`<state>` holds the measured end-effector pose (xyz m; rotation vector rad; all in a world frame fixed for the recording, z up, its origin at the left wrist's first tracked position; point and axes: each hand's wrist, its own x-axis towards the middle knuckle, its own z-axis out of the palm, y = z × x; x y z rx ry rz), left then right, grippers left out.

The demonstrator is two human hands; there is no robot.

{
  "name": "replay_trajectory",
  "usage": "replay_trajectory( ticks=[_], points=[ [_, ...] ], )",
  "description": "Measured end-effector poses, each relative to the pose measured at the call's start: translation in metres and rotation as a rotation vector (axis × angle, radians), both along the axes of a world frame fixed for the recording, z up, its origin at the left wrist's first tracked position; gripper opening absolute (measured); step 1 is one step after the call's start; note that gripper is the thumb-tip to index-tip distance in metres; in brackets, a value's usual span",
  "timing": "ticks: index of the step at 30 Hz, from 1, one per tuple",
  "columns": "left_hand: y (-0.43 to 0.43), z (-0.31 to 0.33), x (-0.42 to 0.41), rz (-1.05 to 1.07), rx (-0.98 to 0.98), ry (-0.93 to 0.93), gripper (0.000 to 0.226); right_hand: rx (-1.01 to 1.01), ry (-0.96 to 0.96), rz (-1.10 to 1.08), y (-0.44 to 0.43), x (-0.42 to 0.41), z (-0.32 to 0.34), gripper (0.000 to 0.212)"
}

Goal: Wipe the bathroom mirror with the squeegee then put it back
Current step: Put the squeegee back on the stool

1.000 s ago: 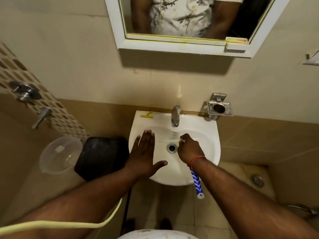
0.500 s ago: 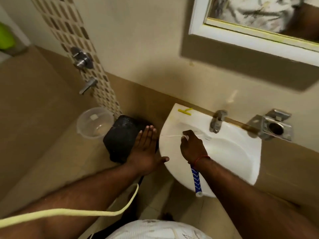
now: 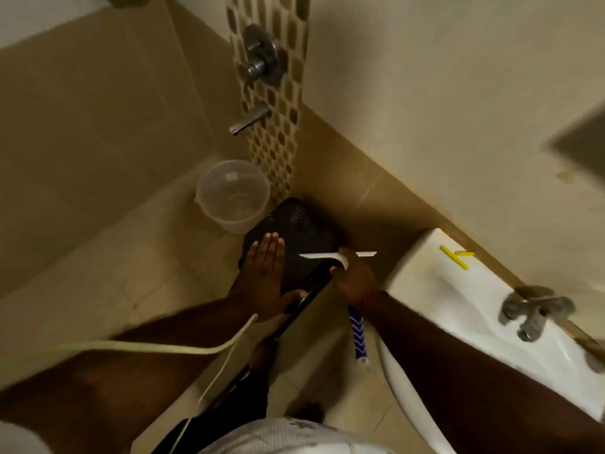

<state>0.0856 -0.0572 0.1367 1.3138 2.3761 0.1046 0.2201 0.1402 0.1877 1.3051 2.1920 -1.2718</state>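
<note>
My right hand (image 3: 355,280) grips the squeegee (image 3: 358,335); its white blade sticks out sideways above my knuckles and its blue-and-white handle points down past my wrist. The hand hovers left of the white sink (image 3: 465,309), over the edge of a black stool-like object (image 3: 298,237). My left hand (image 3: 265,273) is flat with fingers together, palm down, above the black object's near-left corner, holding nothing. The mirror is almost out of view; only a blurred dark corner (image 3: 579,139) shows at the right edge.
A clear plastic bucket (image 3: 232,194) stands on the floor behind the black object. Wall taps (image 3: 262,60) sit on the mosaic strip above. The sink tap (image 3: 537,309) and a yellow item (image 3: 455,257) are on the sink. A cream cord (image 3: 147,347) crosses my left forearm.
The view has swung left and down, away from the mirror and sink. Both hands have moved left off the basin; the squeegee is now over the black object.
</note>
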Motion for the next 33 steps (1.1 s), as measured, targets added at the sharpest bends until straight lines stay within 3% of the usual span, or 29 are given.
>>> replay_trajectory(
  ticks=[8,21,33],
  points=[
    [0.001,-0.059,-0.066,0.063,-0.120,-0.089,0.128,-0.036,-0.181,-0.011,0.006,-0.079,-0.096,0.073],
    [0.022,-0.209,-0.108,0.128,-0.205,-0.184,0.138,-0.201,-0.078,-0.028,0.035,-0.176,-0.268,0.074],
    [0.040,-0.255,-0.125,0.184,-0.146,-0.163,0.137,-0.162,-0.038,0.041,0.053,-0.214,-0.316,0.079]
  ],
)
